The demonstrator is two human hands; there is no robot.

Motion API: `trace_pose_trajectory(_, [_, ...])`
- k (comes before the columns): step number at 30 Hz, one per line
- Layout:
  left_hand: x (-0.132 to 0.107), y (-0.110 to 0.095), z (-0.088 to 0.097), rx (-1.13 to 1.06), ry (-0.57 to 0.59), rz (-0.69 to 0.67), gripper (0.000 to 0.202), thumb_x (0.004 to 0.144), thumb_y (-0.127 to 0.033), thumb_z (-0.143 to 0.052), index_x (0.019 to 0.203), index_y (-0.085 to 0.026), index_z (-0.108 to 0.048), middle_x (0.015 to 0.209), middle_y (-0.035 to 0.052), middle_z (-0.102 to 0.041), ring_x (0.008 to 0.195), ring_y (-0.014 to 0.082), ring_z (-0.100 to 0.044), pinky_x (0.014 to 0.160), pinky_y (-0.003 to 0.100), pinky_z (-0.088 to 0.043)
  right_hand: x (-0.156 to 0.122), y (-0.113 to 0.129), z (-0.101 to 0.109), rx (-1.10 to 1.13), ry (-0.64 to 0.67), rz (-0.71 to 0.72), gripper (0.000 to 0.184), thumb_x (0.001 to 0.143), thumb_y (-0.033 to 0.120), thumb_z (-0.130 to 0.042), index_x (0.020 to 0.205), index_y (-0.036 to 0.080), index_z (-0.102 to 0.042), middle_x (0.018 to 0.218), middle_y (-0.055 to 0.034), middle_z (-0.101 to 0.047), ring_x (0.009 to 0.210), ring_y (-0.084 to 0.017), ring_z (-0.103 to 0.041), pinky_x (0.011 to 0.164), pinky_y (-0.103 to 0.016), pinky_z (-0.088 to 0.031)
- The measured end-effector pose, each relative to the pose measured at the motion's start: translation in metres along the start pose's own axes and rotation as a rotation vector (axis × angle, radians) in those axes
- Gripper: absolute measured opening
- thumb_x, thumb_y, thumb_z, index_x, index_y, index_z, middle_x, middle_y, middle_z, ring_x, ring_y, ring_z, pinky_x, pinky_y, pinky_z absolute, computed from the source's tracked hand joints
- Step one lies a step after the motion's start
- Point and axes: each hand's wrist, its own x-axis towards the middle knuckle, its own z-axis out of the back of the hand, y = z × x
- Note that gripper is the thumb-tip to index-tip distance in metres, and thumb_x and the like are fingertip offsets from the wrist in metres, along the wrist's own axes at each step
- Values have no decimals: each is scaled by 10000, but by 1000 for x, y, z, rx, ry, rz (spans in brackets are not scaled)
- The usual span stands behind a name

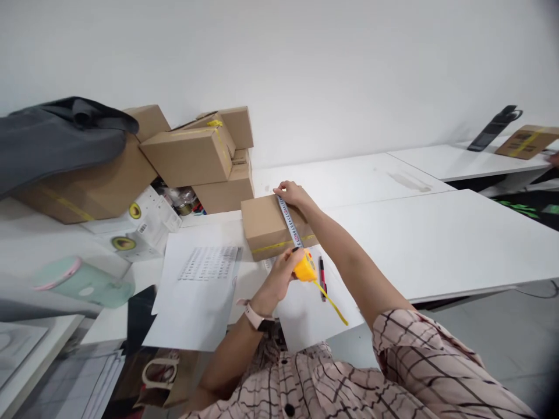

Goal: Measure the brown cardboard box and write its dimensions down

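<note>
A closed cardboard box (262, 220) with a strip of yellow tape along its near side stands on the white table. Across its top runs the pulled-out blade of a yellow tape measure (305, 266). My left hand (280, 273) is closed around the tape measure's case, just in front of the box. At the far edge of the box, my right hand (292, 193) pinches the end of the blade. A yellow wrist strap hangs from the case. Beside it a red and black pen (322, 278) lies on a white sheet of paper (305, 317).
Stacked cardboard boxes (187, 157) rise at the back left, with a dark grey cloth item (65, 142) over one. A printed sheet (205, 267) and a mint green tumbler (87, 282) are on the left. At far right stand a dark bottle (493, 129) and a taped box (526, 142).
</note>
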Motion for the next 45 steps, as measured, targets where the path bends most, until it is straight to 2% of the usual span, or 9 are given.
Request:
trace_pose_trajectory(6, [20, -15, -8, -18, -20, -16, 530, 690, -658, -763, 827, -166, -622, 790, 43, -609, 705, 167, -580, 648, 307, -534, 7, 1, -2, 48, -10, -91, 307, 944, 489, -540, 930, 224, -693, 963, -67, -754, 923, -221, -648, 940, -368, -419])
trace_pose_trajectory(20, [13, -15, -12, -46, -49, 4, 572, 668, -679, -779, 884, -162, -669, 865, 61, -650, 776, 187, -619, 686, 317, -550, 29, -14, -19, 117, -37, -74, 268, 892, 481, -614, 841, 223, -661, 896, -54, -736, 908, -224, -640, 953, -369, -430])
trace_pose_trajectory(24, [-13, -13, 16, 86, -130, -126, 533, 701, -598, -805, 987, -167, -680, 887, 51, -668, 773, 166, -628, 700, 277, -536, 14, -39, 4, 424, -164, 7, 480, 959, 646, -418, 959, 225, -649, 1013, -55, -724, 930, -210, -624, 856, -323, -474])
trace_pose_trajectory(27, [-32, -6, 54, 224, -342, -270, 582, 699, -508, -838, 1144, -198, -627, 945, 36, -686, 781, 155, -642, 711, 256, -528, -21, -73, 23, 379, -301, -103, 568, 968, 691, -335, 974, 218, -650, 1022, -84, -726, 957, -240, -633, 888, -353, -465])
trace_pose_trajectory(31, [-28, -4, 96, 260, -542, -314, 597, 659, -506, -842, 1110, -190, -610, 892, 12, -675, 753, 149, -636, 693, 248, -515, -82, -104, 28, 236, -169, -283, 634, 982, 696, -249, 1136, 234, -655, 1071, -106, -734, 1046, -295, -641, 948, -414, -451])
trace_pose_trajectory(34, [-14, -18, 107, 229, -478, -345, 518, 642, -515, -841, 970, -174, -630, 846, 2, -659, 736, 137, -620, 686, 240, -505, -107, -101, 27, 229, -89, -169, 594, 992, 652, -308, 1361, 266, -569, 1287, -106, -671, 1151, -286, -617, 991, -409, -447])
trace_pose_trajectory(37, [-3, -47, 106, 215, -408, -388, 489, 640, -519, -842, 926, -174, -647, 800, -10, -644, 690, 123, -603, 643, 227, -494, -102, -85, 38, 186, -158, -35, 583, 985, 629, -380, 1423, 273, -527, 1343, -108, -617, 1136, -261, -615, 995, -388, -454])
trace_pose_trajectory(41, [15, -93, 107, 193, -369, -420, 521, 640, -540, -838, 961, -165, -672, 815, 10, -654, 672, 130, -609, 588, 233, -498, -65, -64, 57, 31, -259, -42, 507, 964, 631, -454, 1173, 220, -666, 1203, -125, -623, 1029, -263, -610, 932, -394, -467])
trace_pose_trajectory(45, [40, -121, 107, 188, -400, -388, 542, 604, -591, -842, 863, -152, -661, 754, 10, -614, 639, 131, -583, 563, 253, -502, -21, -51, 53, -181, -321, -11, 489, 1015, 566, -381, 1002, 175, -675, 1217, -173, -611, 1153, -322, -522, 943, -430, -431])
